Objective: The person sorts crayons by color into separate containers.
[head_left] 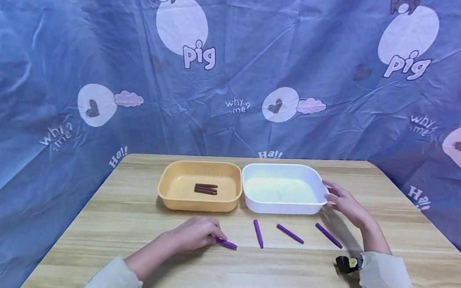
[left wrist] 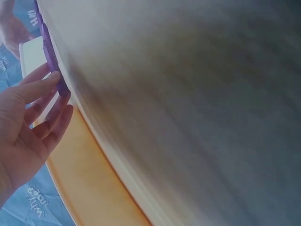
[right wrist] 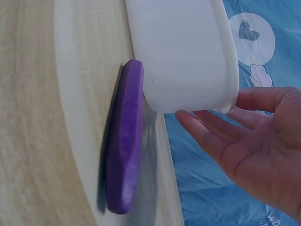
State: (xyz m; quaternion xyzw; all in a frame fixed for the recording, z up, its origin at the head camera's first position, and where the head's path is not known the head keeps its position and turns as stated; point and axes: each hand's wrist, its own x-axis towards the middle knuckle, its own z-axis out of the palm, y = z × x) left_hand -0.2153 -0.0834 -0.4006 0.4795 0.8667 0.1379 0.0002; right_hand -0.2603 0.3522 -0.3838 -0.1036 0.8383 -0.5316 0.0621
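Left hand [head_left: 198, 233] seems to be at a pick-up step, fingers narrowed in a pinch on one end of a purple crayon [head_left: 228, 244], on or just above the counter [head_left: 206, 273]; next calls for a firm pinch; right hand [head_left: 348, 205], partly spread, grips the white tub's rim [head_left: 286, 206]; three crayons [head_left: 289, 233] lie between the hands; beyond the left sits an orange tub [head_left: 198, 205].

a cloth-walled nook, this one, home or studio too close to call!
blue cloth [head_left: 249, 68], printed with cartoon pigs and "why me?", hangs behind the far edge and along both side edges of the wood-grain tabletop [head_left: 223, 279].
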